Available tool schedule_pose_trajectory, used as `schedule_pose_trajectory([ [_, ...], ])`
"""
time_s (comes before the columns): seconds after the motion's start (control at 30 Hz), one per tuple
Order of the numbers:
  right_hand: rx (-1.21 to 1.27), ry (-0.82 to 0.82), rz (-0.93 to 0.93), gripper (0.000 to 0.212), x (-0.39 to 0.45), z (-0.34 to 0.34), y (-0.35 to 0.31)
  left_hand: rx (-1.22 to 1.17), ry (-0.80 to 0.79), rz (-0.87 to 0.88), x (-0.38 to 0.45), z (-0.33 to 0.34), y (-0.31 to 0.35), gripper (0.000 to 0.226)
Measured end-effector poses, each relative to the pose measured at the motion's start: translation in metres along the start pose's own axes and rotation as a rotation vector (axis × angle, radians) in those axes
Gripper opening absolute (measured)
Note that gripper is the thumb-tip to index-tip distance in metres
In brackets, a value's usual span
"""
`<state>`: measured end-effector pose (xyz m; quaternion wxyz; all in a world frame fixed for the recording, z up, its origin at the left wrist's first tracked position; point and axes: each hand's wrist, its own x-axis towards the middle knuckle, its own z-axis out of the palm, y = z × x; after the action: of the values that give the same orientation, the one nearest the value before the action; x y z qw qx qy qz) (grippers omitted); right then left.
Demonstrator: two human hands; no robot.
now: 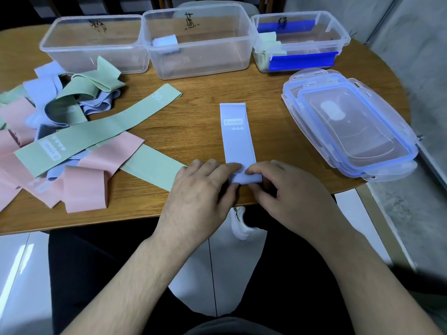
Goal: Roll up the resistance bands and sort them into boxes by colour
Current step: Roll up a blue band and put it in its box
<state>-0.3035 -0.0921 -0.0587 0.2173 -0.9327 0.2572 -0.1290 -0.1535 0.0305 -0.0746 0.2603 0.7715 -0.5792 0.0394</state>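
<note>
Both hands' fingers are pinching the band's point(238, 141) rolled near end; easing off risks it springing loose.

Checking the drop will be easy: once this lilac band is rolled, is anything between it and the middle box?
Nothing visible. The lilac band lies under both hands, bare table runs to the middle box, which is lidless; the lids sit off right.

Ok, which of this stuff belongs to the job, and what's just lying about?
Job: lilac band under both hands, left hand, right hand; band pile; three clear boxes.
Lying about: stacked lids; white shoe under the table.
</note>
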Motion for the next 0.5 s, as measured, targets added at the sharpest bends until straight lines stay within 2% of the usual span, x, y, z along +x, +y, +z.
schedule_pose_trajectory([
  [0.27,0.024,-0.059,0.037,0.026,0.0065,-0.0027,0.0006,0.03,0.0,0.033,0.0028,0.0027,-0.0033,0.025],
  [0.5,-0.028,-0.019,-0.01,0.031,0.004,-0.0006,0.0007,0.012,-0.017,0.026,0.007,0.0037,-0.0069,0.027],
])
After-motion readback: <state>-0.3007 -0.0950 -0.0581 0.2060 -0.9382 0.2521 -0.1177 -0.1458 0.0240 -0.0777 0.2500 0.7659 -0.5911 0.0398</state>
